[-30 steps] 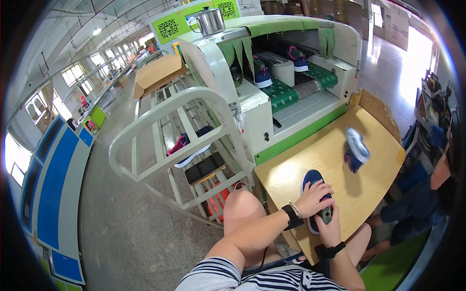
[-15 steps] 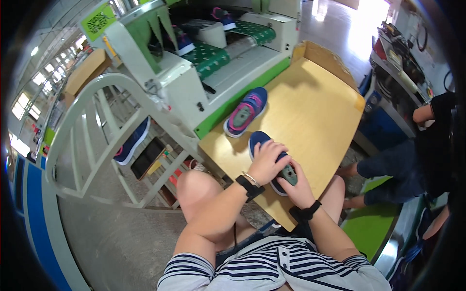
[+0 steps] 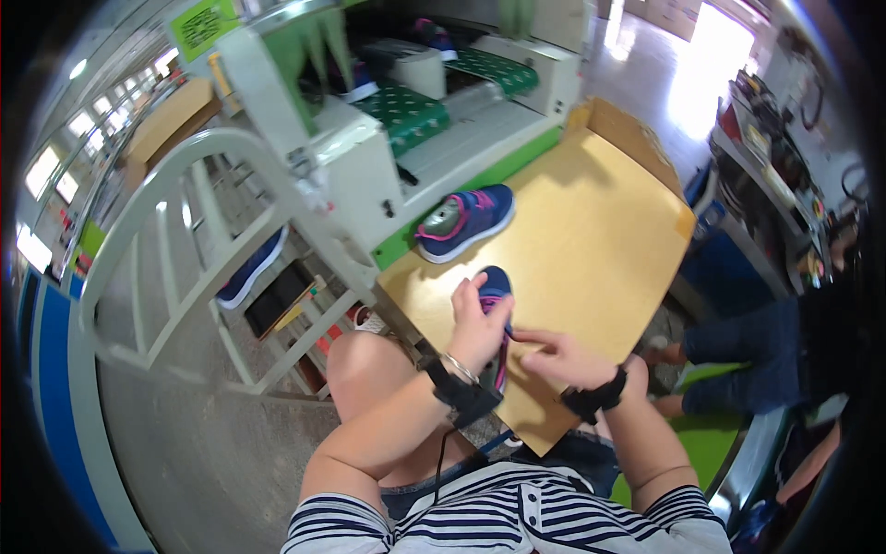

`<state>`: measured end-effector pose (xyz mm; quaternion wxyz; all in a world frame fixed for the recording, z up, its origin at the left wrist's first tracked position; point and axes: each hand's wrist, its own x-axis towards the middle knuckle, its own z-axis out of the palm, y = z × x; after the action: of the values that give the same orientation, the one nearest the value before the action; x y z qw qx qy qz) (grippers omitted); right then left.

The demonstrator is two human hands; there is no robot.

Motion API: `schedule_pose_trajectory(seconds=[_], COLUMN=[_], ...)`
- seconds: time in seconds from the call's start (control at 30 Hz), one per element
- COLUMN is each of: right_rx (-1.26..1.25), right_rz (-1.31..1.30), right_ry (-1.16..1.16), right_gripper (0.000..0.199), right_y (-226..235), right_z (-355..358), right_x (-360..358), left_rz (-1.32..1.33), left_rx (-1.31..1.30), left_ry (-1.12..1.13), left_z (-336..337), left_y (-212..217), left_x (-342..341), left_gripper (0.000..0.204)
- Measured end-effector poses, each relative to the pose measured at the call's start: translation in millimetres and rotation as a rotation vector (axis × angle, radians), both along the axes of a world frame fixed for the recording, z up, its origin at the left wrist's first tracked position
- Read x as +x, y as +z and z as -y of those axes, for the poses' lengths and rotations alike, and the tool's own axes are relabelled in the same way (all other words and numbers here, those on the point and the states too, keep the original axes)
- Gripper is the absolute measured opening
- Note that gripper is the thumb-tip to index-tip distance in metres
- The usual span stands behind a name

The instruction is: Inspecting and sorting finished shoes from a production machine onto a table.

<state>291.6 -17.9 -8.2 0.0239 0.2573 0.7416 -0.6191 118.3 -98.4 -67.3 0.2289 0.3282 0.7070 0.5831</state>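
Observation:
A navy shoe with pink trim (image 3: 496, 280) is on the tan board in front of me, now turned on its side. My left hand (image 3: 478, 323) is wrapped round its upper, with the toe showing past my fingers. From the right, my right hand (image 3: 565, 358) reaches to the collar, its fingers bent and their tips at the pink edge. The inside of this shoe is hidden by my hands. Just beyond, a matching shoe (image 3: 471, 224) stands on the board, with a grey-green form showing in its opening.
The tan board (image 3: 591, 249) abuts a machine with a green patterned conveyor belt (image 3: 406, 120) carrying more shoes. At left are a pale metal rack (image 3: 189, 268) and another navy shoe (image 3: 251, 270). A person in dark clothes (image 3: 766, 346) is close on the right.
The shoe in my hands has been turned onto its side, and the grey-green form in it no longer shows. The far shoe now appears turned, its toe to the right.

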Motion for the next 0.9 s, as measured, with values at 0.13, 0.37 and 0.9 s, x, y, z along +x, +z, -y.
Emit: schedule_pose_trajectory(seconds=[0.13, 0.37, 0.9], right_rx=[0.377, 1.032, 0.227], right_rz=[-0.049, 0.028, -0.2], right_ry=[-0.048, 0.124, -0.137], right_gripper=[0.048, 0.052, 0.072], right_y=[24, -1, -32], right_z=[-82, -98, -179], right_x=[-71, -227, -123], left_rz=[0.014, -0.101, 0.324], left_rx=[-0.075, -0.154, -0.114], left_ry=[-0.137, -0.122, -0.384], left_z=[30, 58, 102], left_y=[8, -31, 14], left_x=[31, 43, 6], left_gripper=[0.089, 0.099, 0.093])
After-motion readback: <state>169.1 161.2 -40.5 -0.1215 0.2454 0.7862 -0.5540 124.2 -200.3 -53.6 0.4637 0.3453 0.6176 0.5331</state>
